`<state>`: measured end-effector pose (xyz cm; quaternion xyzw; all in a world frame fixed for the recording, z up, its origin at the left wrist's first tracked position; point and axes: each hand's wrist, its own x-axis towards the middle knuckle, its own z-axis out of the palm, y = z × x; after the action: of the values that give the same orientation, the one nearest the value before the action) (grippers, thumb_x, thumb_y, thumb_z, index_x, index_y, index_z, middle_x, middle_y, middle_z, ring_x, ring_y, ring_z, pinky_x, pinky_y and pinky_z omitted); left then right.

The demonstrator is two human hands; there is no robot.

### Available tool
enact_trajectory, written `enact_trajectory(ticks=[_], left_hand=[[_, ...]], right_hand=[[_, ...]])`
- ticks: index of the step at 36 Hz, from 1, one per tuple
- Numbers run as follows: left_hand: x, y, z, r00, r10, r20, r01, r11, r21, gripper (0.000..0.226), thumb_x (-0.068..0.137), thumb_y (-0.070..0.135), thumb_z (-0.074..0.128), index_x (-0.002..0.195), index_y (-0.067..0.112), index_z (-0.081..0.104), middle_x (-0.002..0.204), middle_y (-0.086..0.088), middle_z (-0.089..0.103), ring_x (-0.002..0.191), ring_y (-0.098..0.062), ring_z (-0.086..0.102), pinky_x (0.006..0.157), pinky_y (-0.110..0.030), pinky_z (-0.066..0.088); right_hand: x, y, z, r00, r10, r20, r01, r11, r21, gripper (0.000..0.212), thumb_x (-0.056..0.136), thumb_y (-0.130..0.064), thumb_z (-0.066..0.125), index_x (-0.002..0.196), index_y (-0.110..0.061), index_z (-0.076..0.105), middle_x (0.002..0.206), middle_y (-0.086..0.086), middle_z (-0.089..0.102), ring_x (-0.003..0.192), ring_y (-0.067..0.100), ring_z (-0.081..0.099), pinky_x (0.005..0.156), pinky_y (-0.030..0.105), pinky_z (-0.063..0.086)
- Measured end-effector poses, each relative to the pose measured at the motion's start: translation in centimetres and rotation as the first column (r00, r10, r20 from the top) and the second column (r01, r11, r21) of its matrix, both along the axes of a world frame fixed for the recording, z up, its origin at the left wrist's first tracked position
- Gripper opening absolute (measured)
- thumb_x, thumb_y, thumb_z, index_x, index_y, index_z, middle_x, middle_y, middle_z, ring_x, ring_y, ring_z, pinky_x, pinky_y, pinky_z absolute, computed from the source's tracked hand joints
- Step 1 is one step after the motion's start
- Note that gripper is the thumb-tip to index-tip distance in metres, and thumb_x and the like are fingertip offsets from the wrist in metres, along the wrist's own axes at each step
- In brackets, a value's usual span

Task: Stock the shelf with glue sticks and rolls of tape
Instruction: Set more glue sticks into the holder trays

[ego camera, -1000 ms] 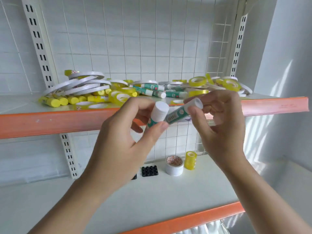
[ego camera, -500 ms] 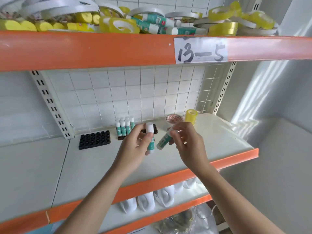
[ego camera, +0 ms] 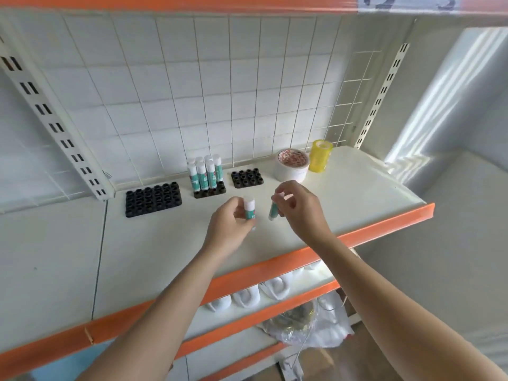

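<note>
Left hand (ego camera: 229,224) grips glue stick (ego camera: 249,208); right hand (ego camera: 299,207) pinches another (ego camera: 273,211).

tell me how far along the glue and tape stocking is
Early on. Done: several glue sticks stand in the middle black holder, and a white tape roll and a yellow tape roll sit by the grid. In hand: the left hand and right hand each hold one glue stick. Left: the big holder and small holder have nothing in them.
</note>
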<state>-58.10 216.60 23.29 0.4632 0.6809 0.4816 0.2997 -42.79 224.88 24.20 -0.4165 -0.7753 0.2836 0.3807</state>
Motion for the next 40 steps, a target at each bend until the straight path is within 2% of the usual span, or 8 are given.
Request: enact_trajectory(ticks=[2,8,14,21,26,32,35,40], left_hand=[[0.2,0.6,-0.4,0.996,0.054,-0.069,-0.052,0.998,0.024,0.022,0.076,0.003,0.071,0.091,0.016,0.064,0.086,0.008,0.068,0.083,-0.005,0.064,0.071,-0.008,0.045],[1.4,2.4,-1.3,0.977,0.134,-0.168,-0.139,0.99,-0.015,0.018,0.077,0.008,0.07,0.088,0.019,0.061,0.085,0.007,0.068,0.085,-0.011,0.065,0.077,-0.027,0.049],[2.0,3.1,-2.6,0.952,0.219,-0.215,-0.234,0.971,-0.048,0.013,0.083,0.013,0.066,0.092,0.02,0.06,0.086,0.008,0.067,0.087,-0.016,0.065,0.077,-0.03,0.049],[2.1,3.3,-3.4,0.93,0.2,-0.308,-0.228,0.972,-0.057,0.009,0.083,0.014,0.065,0.09,0.017,0.06,0.086,0.0,0.067,0.083,-0.021,0.063,0.075,-0.039,0.051],[1.5,2.5,-3.8,0.918,0.166,-0.36,-0.187,0.982,-0.022,0.026,0.082,0.013,0.07,0.106,0.015,0.061,0.101,-0.003,0.059,0.096,-0.018,0.056,0.082,-0.033,0.046],[0.4,0.6,-3.5,0.817,0.05,-0.574,-0.107,0.992,-0.065,0.039,0.085,0.007,0.062,0.124,0.011,0.055,0.119,-0.006,0.053,0.117,-0.025,0.042,0.094,-0.03,0.037],[-0.4,-0.3,-3.5,0.722,0.027,-0.691,-0.119,0.989,-0.086,0.038,0.086,0.007,0.057,0.123,0.011,0.057,0.118,-0.008,0.054,0.115,-0.029,0.043,0.093,-0.041,0.041],[-1.0,-1.0,-4.6,0.63,0.07,-0.774,-0.168,0.985,-0.047,0.027,0.085,0.017,0.051,0.107,0.012,0.066,0.104,-0.007,0.061,0.102,-0.031,0.055,0.081,-0.044,0.05]], right_hand=[[-0.2,1.1,-0.5,0.999,0.043,0.019,-0.044,0.999,0.019,0.009,0.091,-0.016,0.064,0.089,-0.021,0.058,0.089,0.001,0.061,0.062,0.012,0.064,0.063,0.022,0.047],[-0.3,3.7,-2.0,0.994,0.109,0.02,-0.11,0.991,0.075,0.002,0.091,-0.014,0.064,0.093,-0.013,0.062,0.092,-0.003,0.058,0.07,0.006,0.06,0.067,0.027,0.05],[-0.2,4.0,-3.7,0.971,0.237,0.003,-0.237,0.971,0.033,0.017,0.091,-0.015,0.06,0.103,-0.026,0.054,0.094,-0.007,0.061,0.066,0.009,0.059,0.066,0.032,0.051],[-0.3,4.1,-4.3,0.956,0.292,0.009,-0.292,0.956,-0.029,0.028,0.091,-0.01,0.059,0.114,-0.021,0.048,0.097,-0.006,0.059,0.061,0.009,0.052,0.066,0.029,0.045],[-0.4,4.3,-4.4,0.961,0.274,0.027,-0.273,0.961,-0.034,0.03,0.091,-0.012,0.059,0.118,-0.021,0.048,0.099,-0.007,0.059,0.064,0.006,0.053,0.069,0.03,0.046],[-0.5,4.2,-4.6,0.968,0.244,0.054,-0.244,0.97,-0.012,0.032,0.09,-0.014,0.061,0.119,-0.023,0.048,0.097,-0.006,0.062,0.068,0.003,0.053,0.073,0.033,0.048],[-0.4,4.2,-4.6,0.969,0.245,0.042,-0.246,0.969,-0.002,0.03,0.09,-0.013,0.061,0.116,-0.024,0.05,0.093,-0.003,0.065,0.074,0.005,0.054,0.077,0.035,0.049],[-0.8,4.8,-3.8,0.959,0.282,0.024,-0.283,0.959,0.03,0.028,0.09,-0.009,0.06,0.11,-0.025,0.049,0.086,-0.007,0.067,0.082,0.015,0.062,0.08,0.037,0.052]])
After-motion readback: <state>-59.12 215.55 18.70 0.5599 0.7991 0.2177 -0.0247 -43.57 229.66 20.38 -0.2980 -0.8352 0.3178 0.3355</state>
